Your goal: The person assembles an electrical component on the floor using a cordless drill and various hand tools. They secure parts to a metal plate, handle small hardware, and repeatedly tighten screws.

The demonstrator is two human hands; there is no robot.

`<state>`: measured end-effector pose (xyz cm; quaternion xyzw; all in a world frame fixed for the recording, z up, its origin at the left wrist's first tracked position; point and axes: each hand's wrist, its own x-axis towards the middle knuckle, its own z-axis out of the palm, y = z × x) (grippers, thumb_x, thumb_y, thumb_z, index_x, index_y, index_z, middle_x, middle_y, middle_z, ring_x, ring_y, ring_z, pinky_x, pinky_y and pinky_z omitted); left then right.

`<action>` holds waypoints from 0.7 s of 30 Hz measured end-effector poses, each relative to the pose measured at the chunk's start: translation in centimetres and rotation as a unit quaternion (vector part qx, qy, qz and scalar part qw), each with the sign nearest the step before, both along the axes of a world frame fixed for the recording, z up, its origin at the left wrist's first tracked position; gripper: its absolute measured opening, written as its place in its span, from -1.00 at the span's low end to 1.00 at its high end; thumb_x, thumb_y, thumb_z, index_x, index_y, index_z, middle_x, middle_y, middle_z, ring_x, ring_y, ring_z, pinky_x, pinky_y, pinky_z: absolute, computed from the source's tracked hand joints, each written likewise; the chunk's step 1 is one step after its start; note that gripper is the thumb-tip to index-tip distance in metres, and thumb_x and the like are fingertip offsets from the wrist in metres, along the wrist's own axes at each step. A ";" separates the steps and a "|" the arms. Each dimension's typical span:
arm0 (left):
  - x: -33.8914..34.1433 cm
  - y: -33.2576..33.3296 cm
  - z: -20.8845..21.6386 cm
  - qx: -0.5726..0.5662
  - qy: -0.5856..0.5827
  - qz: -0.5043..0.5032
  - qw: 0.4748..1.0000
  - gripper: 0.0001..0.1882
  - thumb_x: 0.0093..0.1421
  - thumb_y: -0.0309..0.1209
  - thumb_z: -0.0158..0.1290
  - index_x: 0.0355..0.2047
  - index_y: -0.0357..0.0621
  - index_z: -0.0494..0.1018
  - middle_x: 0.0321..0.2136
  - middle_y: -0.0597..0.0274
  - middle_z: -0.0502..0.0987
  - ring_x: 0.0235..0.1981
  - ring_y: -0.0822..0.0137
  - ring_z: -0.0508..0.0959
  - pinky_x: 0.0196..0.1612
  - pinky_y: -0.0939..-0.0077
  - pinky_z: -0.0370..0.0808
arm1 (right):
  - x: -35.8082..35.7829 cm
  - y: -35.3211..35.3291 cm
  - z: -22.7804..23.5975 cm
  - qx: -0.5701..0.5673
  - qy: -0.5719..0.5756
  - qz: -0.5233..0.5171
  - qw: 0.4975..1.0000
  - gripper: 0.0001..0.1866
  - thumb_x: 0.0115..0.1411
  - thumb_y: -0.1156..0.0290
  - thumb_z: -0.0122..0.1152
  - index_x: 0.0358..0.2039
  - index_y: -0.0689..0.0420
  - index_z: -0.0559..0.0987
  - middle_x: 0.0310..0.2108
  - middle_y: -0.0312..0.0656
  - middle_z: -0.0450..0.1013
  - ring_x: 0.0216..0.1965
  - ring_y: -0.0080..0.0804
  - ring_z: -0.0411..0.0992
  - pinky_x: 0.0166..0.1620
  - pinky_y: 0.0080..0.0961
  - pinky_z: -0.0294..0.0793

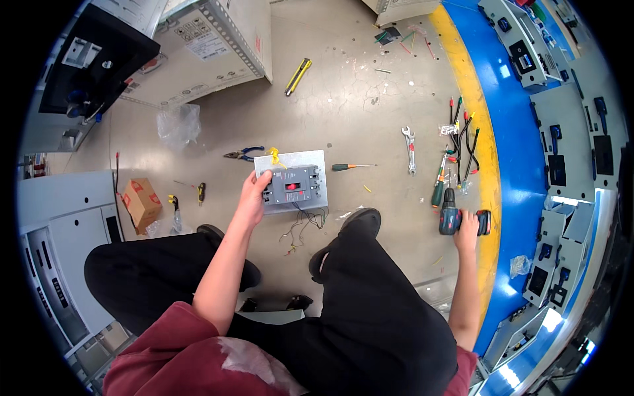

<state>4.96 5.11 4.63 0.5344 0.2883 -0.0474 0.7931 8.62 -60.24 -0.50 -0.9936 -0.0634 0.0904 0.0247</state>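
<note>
As your left hand [252, 199] grips boxy grey plastic breaker [294, 184] (likely rigid, dense) by left end, right hand [467, 228] clasps blue-black drill [450, 218].

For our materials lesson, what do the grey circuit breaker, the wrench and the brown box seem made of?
The circuit breaker seems moulded plastic, matte, judging by its grey casing. The wrench looks like polished metal, given its silvery shine. The box appears dull cardboard, with flat brown faces.

left hand [251, 195] on grey breaker [302, 187], right hand [467, 228] gripping drill [450, 220]
</note>
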 end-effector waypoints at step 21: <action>-4.6 -4.2 -10.8 -0.120 0.075 0.038 0.989 -0.34 0.38 -0.08 0.27 0.23 -0.36 0.39 0.04 0.07 0.60 0.00 0.30 0.64 0.09 0.31 0.62 | -4.5 26.3 15.2 0.451 0.239 -0.135 0.849 -0.76 0.15 0.53 0.40 -0.14 0.21 0.67 -0.36 -0.21 0.65 -0.33 -0.38 0.58 -0.11 -0.38 0.57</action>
